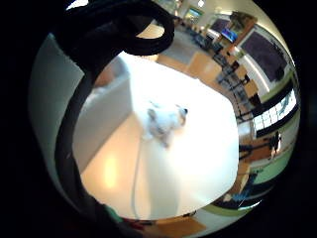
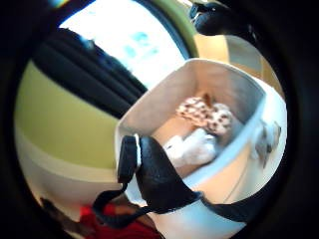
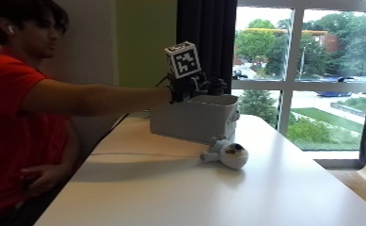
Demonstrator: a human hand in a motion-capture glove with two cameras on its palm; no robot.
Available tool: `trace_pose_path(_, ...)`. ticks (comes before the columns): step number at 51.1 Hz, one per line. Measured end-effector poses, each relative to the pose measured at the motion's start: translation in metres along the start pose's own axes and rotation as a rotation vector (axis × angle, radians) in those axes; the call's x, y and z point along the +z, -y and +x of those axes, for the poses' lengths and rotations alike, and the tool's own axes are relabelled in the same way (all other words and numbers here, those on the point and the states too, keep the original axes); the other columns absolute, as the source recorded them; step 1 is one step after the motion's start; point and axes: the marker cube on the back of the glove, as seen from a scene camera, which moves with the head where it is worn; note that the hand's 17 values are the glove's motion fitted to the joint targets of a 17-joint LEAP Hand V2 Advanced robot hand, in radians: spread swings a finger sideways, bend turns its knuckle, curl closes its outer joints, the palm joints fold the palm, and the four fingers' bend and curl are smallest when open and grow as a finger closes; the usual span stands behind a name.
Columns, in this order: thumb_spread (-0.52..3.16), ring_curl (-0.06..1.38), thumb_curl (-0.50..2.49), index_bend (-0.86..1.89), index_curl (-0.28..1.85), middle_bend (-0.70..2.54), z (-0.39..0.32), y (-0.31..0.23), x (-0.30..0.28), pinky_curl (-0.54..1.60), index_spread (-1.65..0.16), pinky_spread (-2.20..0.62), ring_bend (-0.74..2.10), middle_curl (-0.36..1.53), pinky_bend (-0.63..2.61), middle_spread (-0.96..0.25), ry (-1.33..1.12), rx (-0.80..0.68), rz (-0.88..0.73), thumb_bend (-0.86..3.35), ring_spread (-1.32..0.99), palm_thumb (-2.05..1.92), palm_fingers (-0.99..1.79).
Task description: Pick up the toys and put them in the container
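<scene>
1. From the outside view I see the black-gloved right hand (image 3: 195, 87) held out over the near rim of the grey, box-shaped plastic container (image 3: 195, 120) at the table's far side, toward twelve o'clock from the person.

2. I cannot tell how the fingers stand; nothing shows in the hand in any view.

3. Inside the container, the thumb-side palm view shows a brown-spotted soft toy (image 2: 207, 113) and a white plush toy (image 2: 197, 148) lying together on the floor of the box.

4. One toy remains out: a small white plush animal with a dark eye (image 3: 228, 155) on the white table (image 3: 170, 188), just beside the container's front corner, at about five o'clock from it. A thin white cable (image 3: 139, 154) runs along the tabletop toward it.

5. My judgement: the next reach goes down to that toy. The risks are the sleeve or wrist catching the container's rim and shoving the box, or the fingers snagging the cable and dragging it along with the toy.
</scene>
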Motion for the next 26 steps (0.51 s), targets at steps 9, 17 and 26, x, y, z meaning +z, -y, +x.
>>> trace_pose_path(9, 1.03, 0.23, 0.39, 0.21, 0.53, 0.41, 0.083, -0.032, 0.023, 0.34, -0.43, 0.03, 0.53, 0.41, 0.89, -0.18, -0.066, 0.177, -0.038, -0.10, -0.15, -0.13, 0.00)
trace_pose_path(17, 1.05, 0.22, 0.32, 0.25, 0.53, 0.37, 0.121, -0.051, 0.050, 0.32, -0.44, 0.04, 0.49, 0.40, 0.84, -0.17, -0.104, 0.312, -0.116, -0.09, -0.15, -0.12, 0.01)
trace_pose_path(26, 1.04, 0.22, 0.28, 0.22, 0.51, 0.30, 0.136, -0.052, 0.076, 0.32, -0.44, 0.05, 0.43, 0.38, 0.83, -0.16, -0.123, 0.363, -0.185, -0.08, -0.14, -0.09, -0.04)
